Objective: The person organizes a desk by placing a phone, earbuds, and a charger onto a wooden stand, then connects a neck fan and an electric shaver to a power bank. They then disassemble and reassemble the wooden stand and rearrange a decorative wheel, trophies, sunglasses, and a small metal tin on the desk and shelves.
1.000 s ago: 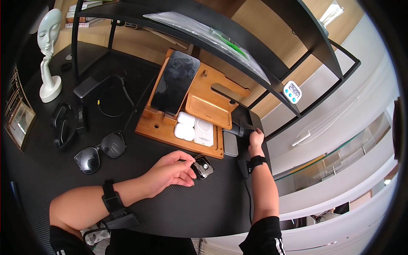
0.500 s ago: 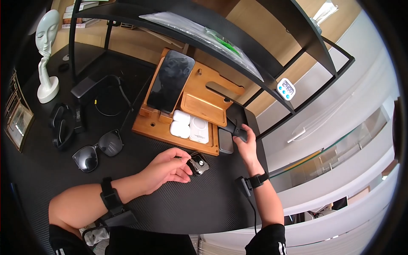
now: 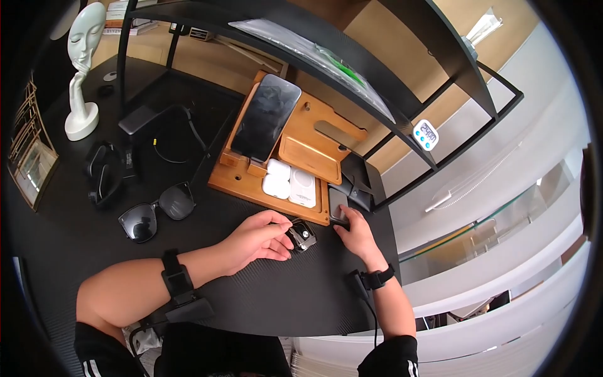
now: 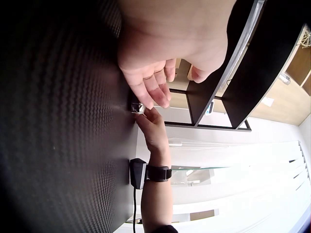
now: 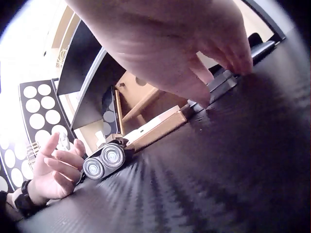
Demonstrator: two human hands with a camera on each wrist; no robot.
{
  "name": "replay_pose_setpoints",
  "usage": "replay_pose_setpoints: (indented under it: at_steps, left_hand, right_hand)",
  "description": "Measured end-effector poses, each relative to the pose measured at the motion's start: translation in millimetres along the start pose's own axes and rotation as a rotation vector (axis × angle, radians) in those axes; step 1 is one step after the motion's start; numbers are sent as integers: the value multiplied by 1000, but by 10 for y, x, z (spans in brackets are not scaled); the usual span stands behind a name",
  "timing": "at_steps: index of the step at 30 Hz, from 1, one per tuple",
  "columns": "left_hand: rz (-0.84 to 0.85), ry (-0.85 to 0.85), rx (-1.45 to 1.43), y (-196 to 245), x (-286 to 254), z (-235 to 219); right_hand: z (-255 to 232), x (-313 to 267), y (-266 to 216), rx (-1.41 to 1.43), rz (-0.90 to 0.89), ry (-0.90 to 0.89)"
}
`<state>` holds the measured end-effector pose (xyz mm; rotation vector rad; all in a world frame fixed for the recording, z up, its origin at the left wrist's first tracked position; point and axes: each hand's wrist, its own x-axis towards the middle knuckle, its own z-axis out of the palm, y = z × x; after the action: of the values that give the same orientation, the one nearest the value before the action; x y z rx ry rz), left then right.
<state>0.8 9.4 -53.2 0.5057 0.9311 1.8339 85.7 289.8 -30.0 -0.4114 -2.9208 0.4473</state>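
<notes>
On the dark desk my left hand (image 3: 259, 242) rests relaxed beside a small black-and-silver device (image 3: 303, 235), its fingers loosely bent and holding nothing. Two round ringed heads, like those of a rotary shaver, show on this device in the right wrist view. My right hand (image 3: 358, 235) has its thumb and fingers around a flat grey case (image 3: 338, 212) at the right end of the wooden stand (image 3: 267, 200). In the right wrist view the fingertips come down along the edges of the case. Just behind it lies a black pouch (image 3: 359, 198) with a snap.
The stand bears a phone (image 3: 267, 118), white earbud cases (image 3: 276, 186) and a white charger (image 3: 303, 186). Sunglasses (image 3: 157, 210), black straps (image 3: 100, 176) and a white mask figurine (image 3: 81, 119) are at left. A black shelf frame (image 3: 402, 129) carrying a timer (image 3: 426, 135) overhangs the back.
My right hand has let go of the black pouch and come nearer, onto the grey case. The pouch now lies behind the case. My left hand stays by the small device.
</notes>
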Motion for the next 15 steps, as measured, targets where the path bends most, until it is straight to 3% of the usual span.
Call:
replay_pose_setpoints:
  at_steps: [5, 15]
  left_hand:
    - [10, -1, -13, 9, -20, -8]
    - [-5, 2, -3, 10, -9, -15]
  right_hand:
    - [23, 44, -90, -181, -58, 74]
    - [-12, 147, -43, -151, -84, 29]
